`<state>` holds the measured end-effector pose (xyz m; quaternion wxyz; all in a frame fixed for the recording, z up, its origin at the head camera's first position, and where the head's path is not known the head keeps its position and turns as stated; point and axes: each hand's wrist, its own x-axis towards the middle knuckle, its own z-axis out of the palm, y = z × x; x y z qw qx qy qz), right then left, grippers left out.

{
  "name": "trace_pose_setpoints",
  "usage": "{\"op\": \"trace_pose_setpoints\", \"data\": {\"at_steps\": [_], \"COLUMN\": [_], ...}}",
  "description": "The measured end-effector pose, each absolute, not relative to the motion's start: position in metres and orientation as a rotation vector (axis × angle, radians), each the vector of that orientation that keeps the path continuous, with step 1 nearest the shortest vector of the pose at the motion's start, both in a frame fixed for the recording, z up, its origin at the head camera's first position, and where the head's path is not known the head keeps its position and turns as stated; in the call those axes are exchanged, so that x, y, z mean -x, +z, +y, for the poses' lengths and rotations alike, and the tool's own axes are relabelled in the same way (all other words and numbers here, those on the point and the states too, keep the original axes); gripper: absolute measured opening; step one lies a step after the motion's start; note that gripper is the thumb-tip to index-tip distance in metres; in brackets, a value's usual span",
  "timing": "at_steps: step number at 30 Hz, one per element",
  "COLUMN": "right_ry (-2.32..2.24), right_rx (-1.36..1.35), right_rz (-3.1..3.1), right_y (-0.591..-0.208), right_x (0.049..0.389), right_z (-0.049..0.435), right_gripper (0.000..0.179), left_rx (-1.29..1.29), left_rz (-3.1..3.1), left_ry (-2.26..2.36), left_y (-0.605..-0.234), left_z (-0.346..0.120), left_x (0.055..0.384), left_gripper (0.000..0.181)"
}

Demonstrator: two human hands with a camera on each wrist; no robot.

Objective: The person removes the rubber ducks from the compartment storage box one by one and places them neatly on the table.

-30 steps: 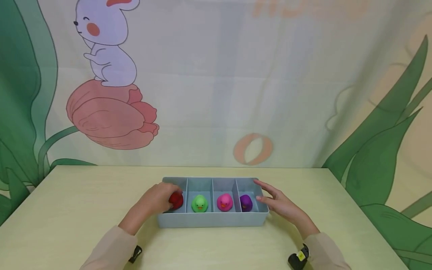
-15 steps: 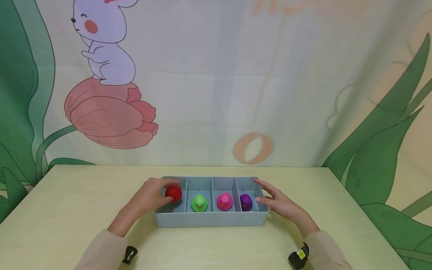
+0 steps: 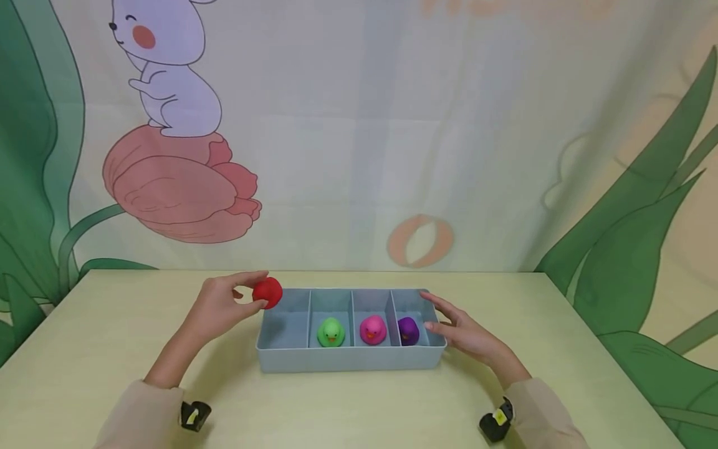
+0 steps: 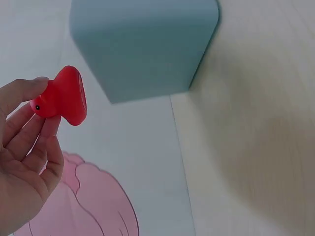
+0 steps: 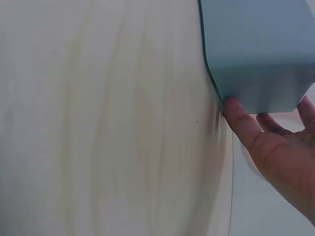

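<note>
A: And the left hand [image 3: 221, 305] has the red duck [image 3: 267, 293] in a pinch, thumb against fingers, up in the air by the left rear corner of the tray [image 3: 348, 360]!

B: Gripped round the head, too; the left wrist view shows the base sticking out unsupported and apart from the tray wall. Over the rim or just outside it? I can't tell.

A: What could spoil it?

B: That fingertip hold, I'd say. A rounded toy on so little contact could twist or pop out if the squeeze slackens. And a low swing sideways could knock the base on the rim.

A: Over to the right hand [image 3: 464, 332]: fingers spread, touching the tray's right end.

B: A steadying touch, by my reading. Push too hard, though, and the tray might skid along the bench [image 3: 336, 408]. That thumb is near the purple duck [image 3: 409, 331] as well, so a careless twitch could nudge it.

A: And the green duck [image 3: 331, 332] and pink duck [image 3: 373, 329]?

B: One each in the middle compartments. A hard jolt to the tray might topple them.
</note>
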<state>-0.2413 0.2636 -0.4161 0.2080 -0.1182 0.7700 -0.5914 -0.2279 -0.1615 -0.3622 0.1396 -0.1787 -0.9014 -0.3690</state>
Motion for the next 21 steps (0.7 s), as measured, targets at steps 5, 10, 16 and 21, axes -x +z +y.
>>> {"op": "trace_pose_setpoints", "data": {"at_steps": [5,10,16,21], "right_ry": [-1.651,-1.659,-1.644,-1.640], "right_rx": [0.331,0.344,0.352,0.345], "right_rz": [2.136,2.141,2.165,2.185], "right_y": [-0.417,-0.418,-0.420,-0.422], "right_x": [0.242,0.242,0.241,0.240], "right_z": [0.263,0.261,0.262,0.262], "right_gripper": [0.066,0.066,0.066,0.064], "left_rx": [0.409,0.311,0.253,0.229], "left_rz": [-2.606,-2.629,-2.626,-2.611], "left_ry": [-1.045,-1.022,-0.985,-0.956], "left_y": [-0.357,-0.359,-0.369,-0.377], "left_z": [-0.183,-0.209,-0.237,-0.255], "left_x": [0.227,0.225,0.224,0.224], "left_gripper": [0.043,0.045,0.044,0.042]}}
